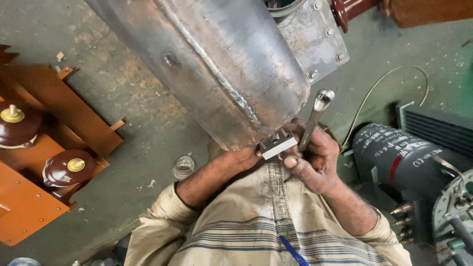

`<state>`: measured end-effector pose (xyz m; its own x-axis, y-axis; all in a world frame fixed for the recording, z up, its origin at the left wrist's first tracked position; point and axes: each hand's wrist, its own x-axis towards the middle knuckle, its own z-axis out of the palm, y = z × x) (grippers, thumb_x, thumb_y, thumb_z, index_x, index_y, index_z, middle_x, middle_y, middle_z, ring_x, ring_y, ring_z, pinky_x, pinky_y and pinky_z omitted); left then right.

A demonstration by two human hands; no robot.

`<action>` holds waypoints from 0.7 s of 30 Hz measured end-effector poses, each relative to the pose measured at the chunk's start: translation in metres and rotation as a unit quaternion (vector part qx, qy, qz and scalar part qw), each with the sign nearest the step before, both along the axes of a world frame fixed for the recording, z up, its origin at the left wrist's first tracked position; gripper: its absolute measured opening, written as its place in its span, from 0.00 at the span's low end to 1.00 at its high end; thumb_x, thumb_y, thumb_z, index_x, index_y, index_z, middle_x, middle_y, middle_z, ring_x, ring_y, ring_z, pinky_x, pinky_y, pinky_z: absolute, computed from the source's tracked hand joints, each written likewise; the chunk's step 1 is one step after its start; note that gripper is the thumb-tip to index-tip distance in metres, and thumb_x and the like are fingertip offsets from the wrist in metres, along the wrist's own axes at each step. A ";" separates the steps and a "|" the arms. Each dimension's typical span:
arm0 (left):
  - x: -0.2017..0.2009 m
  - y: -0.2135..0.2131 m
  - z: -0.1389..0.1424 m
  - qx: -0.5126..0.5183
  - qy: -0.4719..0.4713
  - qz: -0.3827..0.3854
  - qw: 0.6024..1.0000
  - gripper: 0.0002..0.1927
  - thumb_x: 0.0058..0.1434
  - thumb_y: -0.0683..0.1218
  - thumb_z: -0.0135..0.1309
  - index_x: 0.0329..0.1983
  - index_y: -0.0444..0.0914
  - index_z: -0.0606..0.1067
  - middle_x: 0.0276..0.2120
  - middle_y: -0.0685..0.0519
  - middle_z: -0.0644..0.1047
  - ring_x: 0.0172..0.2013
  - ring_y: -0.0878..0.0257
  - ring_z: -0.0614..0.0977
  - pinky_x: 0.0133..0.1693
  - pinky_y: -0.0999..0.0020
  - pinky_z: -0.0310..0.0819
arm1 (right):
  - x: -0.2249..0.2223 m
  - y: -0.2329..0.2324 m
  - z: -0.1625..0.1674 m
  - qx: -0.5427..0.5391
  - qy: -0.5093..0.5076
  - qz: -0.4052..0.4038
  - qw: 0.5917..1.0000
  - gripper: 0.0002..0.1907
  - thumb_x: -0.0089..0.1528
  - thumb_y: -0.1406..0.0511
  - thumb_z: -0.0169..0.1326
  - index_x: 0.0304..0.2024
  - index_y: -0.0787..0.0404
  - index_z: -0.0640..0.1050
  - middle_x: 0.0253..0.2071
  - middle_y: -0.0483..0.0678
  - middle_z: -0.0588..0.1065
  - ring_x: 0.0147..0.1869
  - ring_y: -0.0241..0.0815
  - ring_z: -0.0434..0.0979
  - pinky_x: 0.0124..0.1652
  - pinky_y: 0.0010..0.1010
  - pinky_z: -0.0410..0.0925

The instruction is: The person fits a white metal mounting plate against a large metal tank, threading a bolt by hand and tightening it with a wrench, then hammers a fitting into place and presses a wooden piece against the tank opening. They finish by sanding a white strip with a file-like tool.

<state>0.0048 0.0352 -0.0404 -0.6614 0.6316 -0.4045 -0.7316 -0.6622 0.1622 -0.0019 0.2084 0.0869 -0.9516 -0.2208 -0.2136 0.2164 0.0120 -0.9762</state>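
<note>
Spanner (313, 120) clenched in right hand (310, 160), angled up beside steel tank (221, 64). Left hand (244, 158) under tank's near end, touching small metal bracket (279, 146); grip there can't be told. Orange transformer (34, 148) far left.

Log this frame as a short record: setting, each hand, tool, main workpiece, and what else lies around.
Setting: workshop with a concrete floor, seen from the person's head
Workpiece: welded steel tank, tilted toward the person
Right hand: grip closed on a ring spanner, beside a small metal bracket at the tank's lower edge
Left hand: under the tank edge, touching the bracket; fingers mostly hidden
Left side: orange transformer casing with brown insulator bushings
Right side: grey electric motor
Shirt pocket: blue pen
</note>
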 end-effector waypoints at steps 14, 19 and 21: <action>0.001 0.038 -0.020 -0.132 -0.075 0.083 0.985 0.03 0.70 0.45 0.56 0.41 0.41 0.75 0.29 0.56 0.76 0.22 0.71 0.73 0.17 0.77 0.59 | 0.021 0.001 -0.008 0.007 -0.046 -0.087 0.995 0.26 0.64 0.58 0.65 0.57 0.67 0.73 0.47 0.44 0.77 0.48 0.32 0.76 0.50 0.23 0.70; -0.014 0.005 0.007 0.011 -0.069 0.022 0.997 0.17 0.68 0.48 0.49 0.57 0.39 0.75 0.32 0.54 0.80 0.24 0.69 0.77 0.18 0.77 0.63 | 0.019 -0.013 0.000 -0.010 -0.006 -0.096 0.995 0.30 0.69 0.56 0.60 0.65 0.67 0.69 0.43 0.44 0.74 0.46 0.33 0.77 0.50 0.25 0.72; -0.012 -0.002 0.020 0.008 -0.013 -0.013 1.000 0.19 0.69 0.47 0.50 0.61 0.38 0.75 0.31 0.54 0.78 0.23 0.70 0.76 0.19 0.77 0.64 | 0.026 -0.013 0.000 -0.080 -0.013 -0.146 0.986 0.31 0.69 0.54 0.57 0.65 0.67 0.67 0.38 0.46 0.76 0.35 0.30 0.72 0.39 0.19 0.67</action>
<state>-0.0076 0.0327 -0.0205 -0.6334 0.6558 -0.4108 -0.7530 -0.6448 0.1316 0.0243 0.1953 0.0867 -0.9742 0.0294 -0.2238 0.2130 -0.2082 -0.9546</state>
